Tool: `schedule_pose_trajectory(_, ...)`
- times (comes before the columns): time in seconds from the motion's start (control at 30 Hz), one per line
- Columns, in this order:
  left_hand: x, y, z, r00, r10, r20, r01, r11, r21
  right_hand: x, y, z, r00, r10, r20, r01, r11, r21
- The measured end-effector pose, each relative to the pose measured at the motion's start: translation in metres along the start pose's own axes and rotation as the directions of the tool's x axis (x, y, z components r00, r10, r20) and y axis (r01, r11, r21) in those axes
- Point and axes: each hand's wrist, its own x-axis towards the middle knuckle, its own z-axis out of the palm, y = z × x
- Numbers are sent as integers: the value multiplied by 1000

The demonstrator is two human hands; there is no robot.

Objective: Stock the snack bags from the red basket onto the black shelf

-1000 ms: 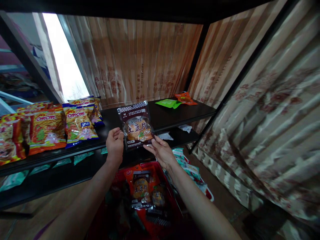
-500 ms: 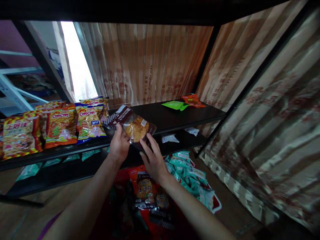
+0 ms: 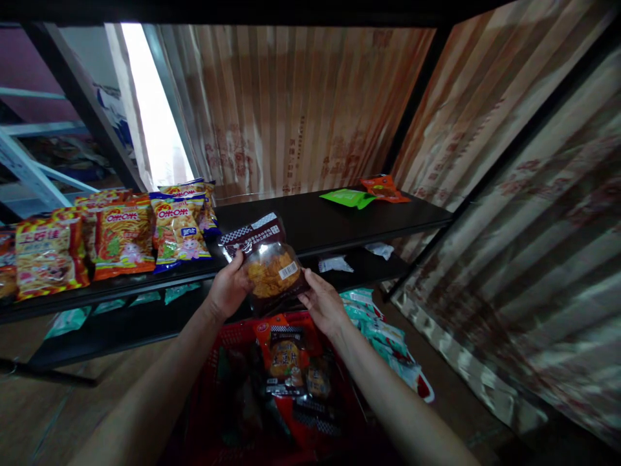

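Observation:
Between both hands is a bag of potato chips (image 3: 272,275), dark brown with a clear window and a white barcode label. My left hand (image 3: 229,285) grips its left edge, thumb on top. At the lower right edge my right hand (image 3: 322,299) pinches it. The bag is held tilted in front of the black shelf (image 3: 334,230). Below it stands a red basket (image 3: 204,395) with several snack bags inside, among them an orange and black potato chip bag (image 3: 285,359).
Several snack bags (image 3: 123,239) stand on the shelf's left part. A green bag (image 3: 347,198) and an orange bag (image 3: 383,188) lie at its right. Teal packets (image 3: 388,340) lie beside the basket. A black post (image 3: 420,97) and curtains (image 3: 301,110) bound the shelf.
The chip bag has turned, so its window and barcode face me more squarely. My right hand has shifted from lying over its lower edge to gripping its right side. The view has moved slightly.

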Motion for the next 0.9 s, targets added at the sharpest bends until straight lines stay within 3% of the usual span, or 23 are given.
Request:
schedule_pose_trajectory(0.13, 2, 0, -2, 997, -61, 56, 64, 997, -53, -3, 2, 0, 999, -37, -1, 37, 999, -22)
schedule_pose_trajectory(0.3, 2, 6, -1, 999, -30, 34, 33, 996, -79, -6, 1, -1, 999, 10, 36, -8, 998, -60)
schedule_pose_trajectory(0.57, 3, 7, 3, 993, 121, 5, -120, 991, -57, -7, 7, 0, 996, -90, -4, 89, 992, -85)
schedule_pose_trajectory(0.9, 4, 7, -5, 997, 77, -8, -78, 996, -34, -4, 5, 7, 991, -118, -65, 114, 992, -52)
